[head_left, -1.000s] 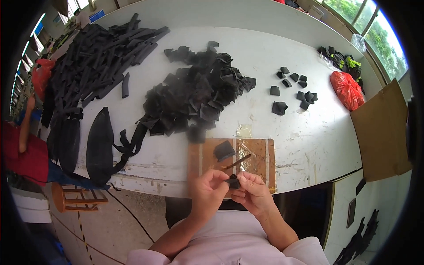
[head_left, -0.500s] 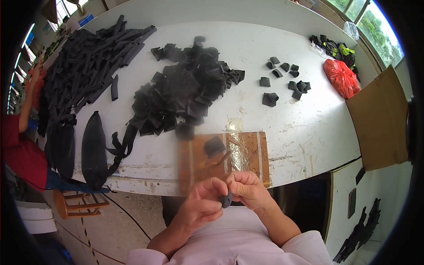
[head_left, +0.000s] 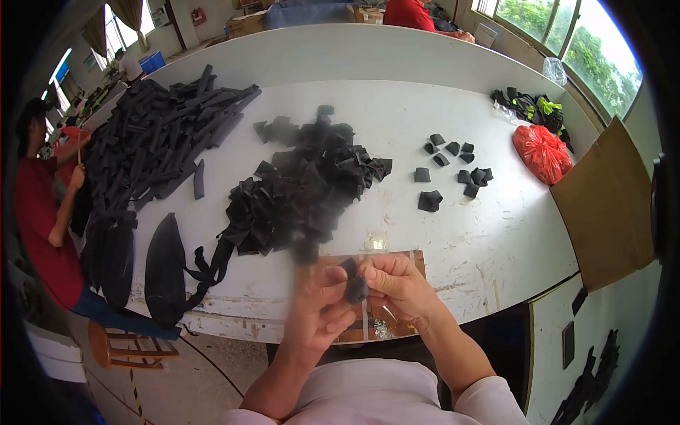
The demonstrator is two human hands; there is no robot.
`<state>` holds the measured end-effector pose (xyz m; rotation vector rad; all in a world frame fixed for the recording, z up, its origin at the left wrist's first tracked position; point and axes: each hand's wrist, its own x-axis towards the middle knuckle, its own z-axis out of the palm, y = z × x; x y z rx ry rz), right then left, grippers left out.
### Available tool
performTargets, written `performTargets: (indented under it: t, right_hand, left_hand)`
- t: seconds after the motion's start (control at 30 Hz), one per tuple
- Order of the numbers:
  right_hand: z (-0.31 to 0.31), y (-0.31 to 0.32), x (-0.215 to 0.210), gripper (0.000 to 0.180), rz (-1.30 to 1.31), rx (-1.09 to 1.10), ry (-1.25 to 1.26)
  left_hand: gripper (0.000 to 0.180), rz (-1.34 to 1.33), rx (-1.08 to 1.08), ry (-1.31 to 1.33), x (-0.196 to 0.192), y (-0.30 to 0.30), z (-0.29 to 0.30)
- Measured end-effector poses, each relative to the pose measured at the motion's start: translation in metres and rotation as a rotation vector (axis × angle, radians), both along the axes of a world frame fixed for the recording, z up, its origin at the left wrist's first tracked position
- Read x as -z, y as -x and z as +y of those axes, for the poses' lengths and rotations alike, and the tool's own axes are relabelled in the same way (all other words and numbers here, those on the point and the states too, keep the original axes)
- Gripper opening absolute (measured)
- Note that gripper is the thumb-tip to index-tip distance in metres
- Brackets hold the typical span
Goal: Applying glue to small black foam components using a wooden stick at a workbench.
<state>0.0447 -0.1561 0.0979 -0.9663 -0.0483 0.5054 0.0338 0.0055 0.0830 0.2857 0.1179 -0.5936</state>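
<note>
- Both hands lifted slightly since earlier, back over the brown board [head_left: 414,263] at the counter [head_left: 496,234] edge.
- Left hand [head_left: 320,306] and right hand [head_left: 398,283] pinch one small black fabric piece [head_left: 354,283] between fingertips.
- Black piece pile [head_left: 304,184] at 12 o'clock.

A long white worktable [head_left: 453,234] with a raised far wall fills the room's middle. Windows [head_left: 567,35] at far right show green trees and let in daylight. A wooden stool [head_left: 124,345] stands on the pale concrete floor [head_left: 191,382] at near left.
</note>
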Motion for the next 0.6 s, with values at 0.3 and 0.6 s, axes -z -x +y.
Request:
performTargets:
  t: [0.3, 0.6]
  right_hand:
    - [-0.006, -0.007, 0.010, 0.023, -0.110, -0.083, 0.073]
    - [-0.007, -0.007, -0.002, 0.029, -0.319, 0.023, 0.323]
  left_hand:
    - [0.015, -0.094, -0.025, -0.087, -0.002, -0.002, -0.006]
    - [0.019, -0.632, -0.457, -0.940, -0.029, 0.003, -0.017]
